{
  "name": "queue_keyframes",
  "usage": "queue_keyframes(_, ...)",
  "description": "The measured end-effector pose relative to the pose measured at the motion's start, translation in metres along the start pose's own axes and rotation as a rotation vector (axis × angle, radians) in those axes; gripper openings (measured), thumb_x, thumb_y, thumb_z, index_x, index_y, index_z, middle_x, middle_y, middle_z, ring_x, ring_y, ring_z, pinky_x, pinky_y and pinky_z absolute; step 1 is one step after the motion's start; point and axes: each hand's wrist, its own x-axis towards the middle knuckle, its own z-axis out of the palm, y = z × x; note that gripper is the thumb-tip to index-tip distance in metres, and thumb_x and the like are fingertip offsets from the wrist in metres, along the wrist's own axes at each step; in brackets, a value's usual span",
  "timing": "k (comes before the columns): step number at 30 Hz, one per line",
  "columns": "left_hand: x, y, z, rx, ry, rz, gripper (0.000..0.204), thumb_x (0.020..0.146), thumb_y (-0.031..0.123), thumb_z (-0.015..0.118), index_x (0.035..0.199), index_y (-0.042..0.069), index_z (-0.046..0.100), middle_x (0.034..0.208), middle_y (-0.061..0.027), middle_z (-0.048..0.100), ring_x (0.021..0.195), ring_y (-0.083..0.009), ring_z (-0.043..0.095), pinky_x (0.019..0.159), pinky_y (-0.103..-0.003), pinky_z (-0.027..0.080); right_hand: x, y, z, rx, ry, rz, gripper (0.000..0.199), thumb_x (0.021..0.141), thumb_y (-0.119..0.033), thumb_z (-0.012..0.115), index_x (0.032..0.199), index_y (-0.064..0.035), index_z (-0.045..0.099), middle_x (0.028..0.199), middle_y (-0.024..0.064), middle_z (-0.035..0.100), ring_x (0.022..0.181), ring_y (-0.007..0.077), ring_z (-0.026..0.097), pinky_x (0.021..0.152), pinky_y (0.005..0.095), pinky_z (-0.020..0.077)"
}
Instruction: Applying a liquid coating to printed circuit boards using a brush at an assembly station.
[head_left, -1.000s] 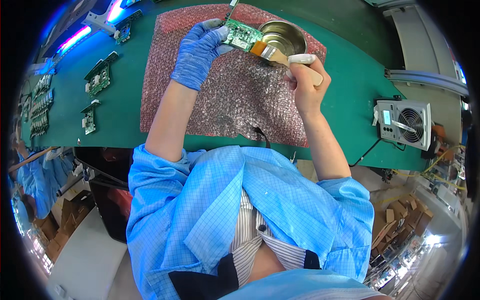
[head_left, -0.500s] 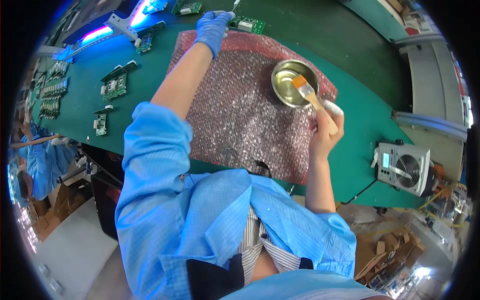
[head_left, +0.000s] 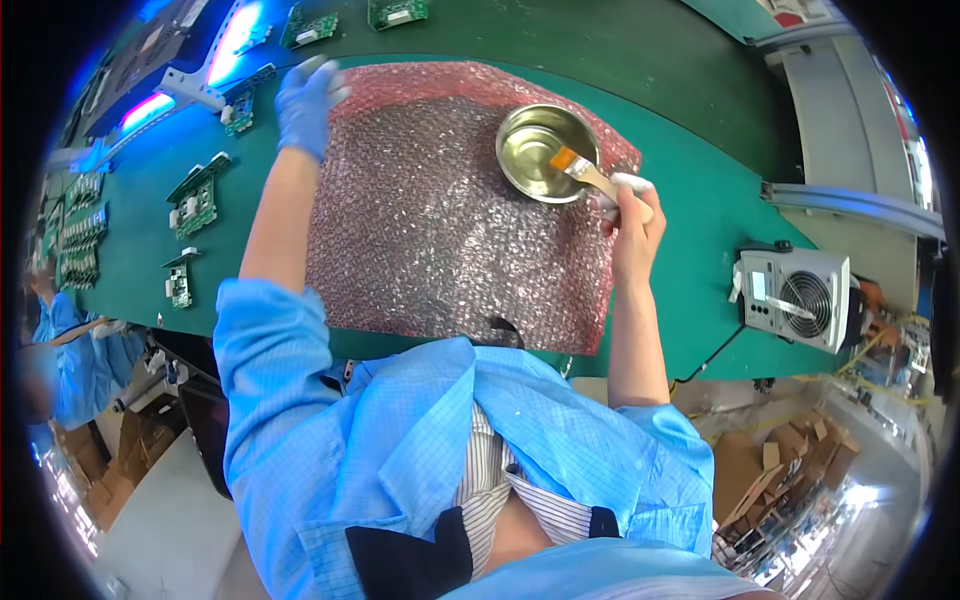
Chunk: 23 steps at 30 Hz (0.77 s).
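Right hand (head_left: 628, 205) grips a brush (head_left: 583, 172), bristles dipped in the metal bowl (head_left: 545, 152) just up-left of it; handle slants down-right toward the palm. Left hand (head_left: 308, 100), gloved and blurred, grip unclear, lies at the bubble wrap's (head_left: 440, 230) far-left corner, well apart from the bowl

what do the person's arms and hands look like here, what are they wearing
The left hand wears a blue glove. The right hand has white covers on the fingertips only. Both forearms are bare, with light blue finely checked coat sleeves pushed up near the elbows. No watch or markings are visible.
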Motion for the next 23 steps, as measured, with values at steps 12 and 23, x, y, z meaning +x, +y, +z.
queue_keyframes(12, -0.118, -0.003, -0.132, 0.111, 0.401, 0.025, 0.026, 0.078, 0.007, 0.055, 0.102, 0.002, 0.047, 0.088, -0.0072, 0.053, 0.071, -0.0132, 0.055, 0.054, -0.024, 0.049, 0.017, -0.001, 0.006, -0.364, 0.116, -0.326, 0.018, 0.077, -0.019, 0.059, 0.083, -0.0023, 0.056, 0.06, -0.0029, 0.047, 0.051, 0.0038, 0.041, 0.046, 0.0178, 0.0344)
queue_keyframes(23, -0.129, -0.052, -0.174, 0.609, 0.466, 0.401, 0.032, 0.075, 0.015, 0.06, 0.102, 0.007, 0.047, 0.084, -0.0043, 0.056, 0.07, -0.0113, 0.053, 0.059, -0.024, 0.046, 0.012, -0.004, -0.046, -0.405, 0.38, -0.397, 0.037, 0.079, -0.023, 0.057, 0.101, 0.0036, 0.045, 0.093, 0.0142, 0.055, 0.081, 0.0203, 0.053, 0.072, 0.0314, 0.0451)
